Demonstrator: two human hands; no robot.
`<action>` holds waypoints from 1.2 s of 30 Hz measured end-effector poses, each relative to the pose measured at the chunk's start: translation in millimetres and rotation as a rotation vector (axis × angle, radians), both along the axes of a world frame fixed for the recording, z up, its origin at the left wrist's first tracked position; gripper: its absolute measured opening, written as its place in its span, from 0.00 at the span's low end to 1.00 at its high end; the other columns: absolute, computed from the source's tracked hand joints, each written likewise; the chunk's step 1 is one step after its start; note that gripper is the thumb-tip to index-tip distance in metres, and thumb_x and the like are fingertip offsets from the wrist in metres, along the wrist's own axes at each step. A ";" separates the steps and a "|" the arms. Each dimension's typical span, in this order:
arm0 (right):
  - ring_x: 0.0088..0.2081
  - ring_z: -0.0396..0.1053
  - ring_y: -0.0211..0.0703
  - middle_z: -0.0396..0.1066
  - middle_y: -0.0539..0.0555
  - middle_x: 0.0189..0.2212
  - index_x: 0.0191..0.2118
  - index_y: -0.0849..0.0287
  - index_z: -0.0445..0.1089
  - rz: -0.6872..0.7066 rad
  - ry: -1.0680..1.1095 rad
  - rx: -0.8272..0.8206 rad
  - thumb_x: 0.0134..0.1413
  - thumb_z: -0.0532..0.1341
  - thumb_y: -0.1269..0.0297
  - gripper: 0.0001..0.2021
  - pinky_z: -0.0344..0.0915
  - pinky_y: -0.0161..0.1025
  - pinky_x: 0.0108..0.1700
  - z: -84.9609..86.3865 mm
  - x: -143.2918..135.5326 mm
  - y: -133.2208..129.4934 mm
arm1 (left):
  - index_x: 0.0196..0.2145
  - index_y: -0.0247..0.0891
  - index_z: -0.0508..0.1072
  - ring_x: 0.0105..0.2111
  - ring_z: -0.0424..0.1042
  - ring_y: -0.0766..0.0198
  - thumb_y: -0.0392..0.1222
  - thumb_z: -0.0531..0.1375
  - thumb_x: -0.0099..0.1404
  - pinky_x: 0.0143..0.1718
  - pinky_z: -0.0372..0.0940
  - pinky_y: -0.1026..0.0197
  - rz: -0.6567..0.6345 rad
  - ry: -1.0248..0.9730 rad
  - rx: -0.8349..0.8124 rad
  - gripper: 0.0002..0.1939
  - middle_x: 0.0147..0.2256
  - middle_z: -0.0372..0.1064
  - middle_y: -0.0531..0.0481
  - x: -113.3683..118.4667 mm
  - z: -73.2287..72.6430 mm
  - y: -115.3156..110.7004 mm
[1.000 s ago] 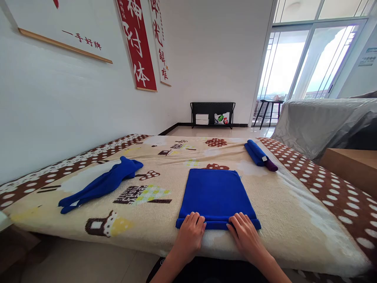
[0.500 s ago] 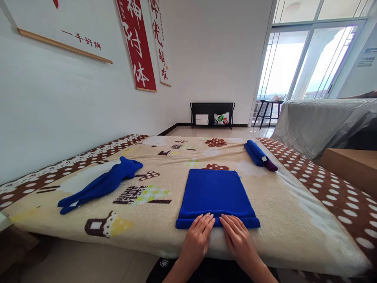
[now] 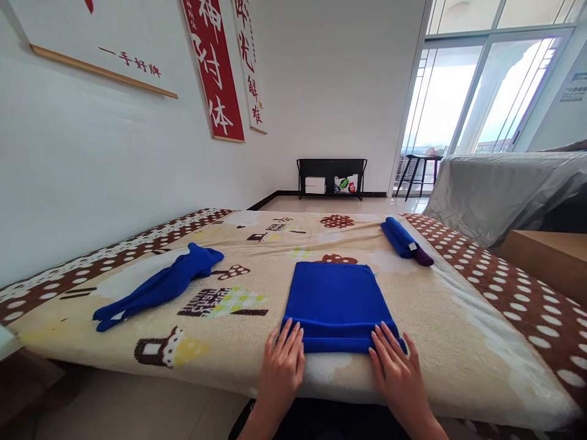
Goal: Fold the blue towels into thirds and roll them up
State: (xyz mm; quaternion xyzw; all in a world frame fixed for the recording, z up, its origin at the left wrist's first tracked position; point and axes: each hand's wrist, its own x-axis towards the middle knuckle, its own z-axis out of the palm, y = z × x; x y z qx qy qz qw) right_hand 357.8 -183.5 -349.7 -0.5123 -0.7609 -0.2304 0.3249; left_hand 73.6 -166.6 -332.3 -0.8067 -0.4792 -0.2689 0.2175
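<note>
A blue cloth (image 3: 337,296) lies flat on the bed, its near edge turned over into a low roll. My left hand (image 3: 284,354) rests on the left end of that roll, fingers stretched forward. On the right end lies my right hand (image 3: 394,357), its fingers also extended and slightly spread. Both palms face down, and neither hand grasps the fabric. To the left is a crumpled blue cloth (image 3: 160,287) with a small white tag. Farther off on the right sit rolled blue cloths (image 3: 398,238), beside a dark purple one (image 3: 422,258).
A cream patterned blanket (image 3: 238,360) with brown dotted borders covers the bed. Beyond it, a black rack (image 3: 331,168) stands by the wall. At right are a cardboard box (image 3: 545,256), a plastic-covered object (image 3: 499,183) and a black stool (image 3: 419,171).
My hands have moved apart, from the middle of the roll out to its two ends. The near edge of the cloth looks slightly flatter. The other cloths have stayed in place.
</note>
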 end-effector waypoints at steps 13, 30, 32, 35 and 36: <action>0.61 0.62 0.49 0.63 0.57 0.61 0.65 0.59 0.58 -0.052 -0.050 -0.096 0.66 0.53 0.53 0.26 0.55 0.51 0.62 -4.7 14.9 12.7 | 0.61 0.37 0.64 0.59 0.65 0.54 0.42 0.50 0.72 0.56 0.62 0.47 -0.007 -0.010 -0.076 0.22 0.60 0.65 0.44 -7.6 -3.7 16.6; 0.62 0.61 0.47 0.63 0.55 0.61 0.63 0.57 0.61 0.041 -0.018 -0.201 0.67 0.49 0.57 0.23 0.57 0.48 0.61 16.3 -37.5 23.3 | 0.63 0.40 0.62 0.62 0.61 0.56 0.45 0.48 0.73 0.59 0.60 0.49 -0.067 0.052 -0.178 0.23 0.63 0.60 0.46 50.6 13.5 16.2; 0.62 0.61 0.49 0.62 0.56 0.61 0.64 0.57 0.60 -0.032 -0.004 -0.197 0.67 0.49 0.54 0.24 0.57 0.50 0.61 10.0 -16.6 25.1 | 0.64 0.41 0.61 0.62 0.61 0.54 0.46 0.48 0.73 0.58 0.60 0.47 -0.011 0.042 -0.171 0.24 0.63 0.59 0.45 28.8 10.2 19.0; 0.62 0.60 0.50 0.62 0.55 0.61 0.64 0.57 0.59 -0.114 -0.003 -0.190 0.67 0.49 0.51 0.25 0.55 0.51 0.61 0.6 14.1 23.5 | 0.64 0.42 0.61 0.62 0.61 0.53 0.46 0.49 0.73 0.58 0.59 0.46 0.069 0.002 -0.173 0.24 0.63 0.59 0.46 -4.1 4.5 22.0; 0.62 0.60 0.50 0.62 0.55 0.61 0.64 0.57 0.59 -0.130 -0.009 -0.188 0.67 0.49 0.51 0.26 0.55 0.52 0.61 -2.1 22.3 22.4 | 0.64 0.42 0.61 0.62 0.61 0.53 0.46 0.49 0.73 0.59 0.58 0.45 0.086 -0.009 -0.177 0.24 0.63 0.59 0.47 -13.1 2.8 22.8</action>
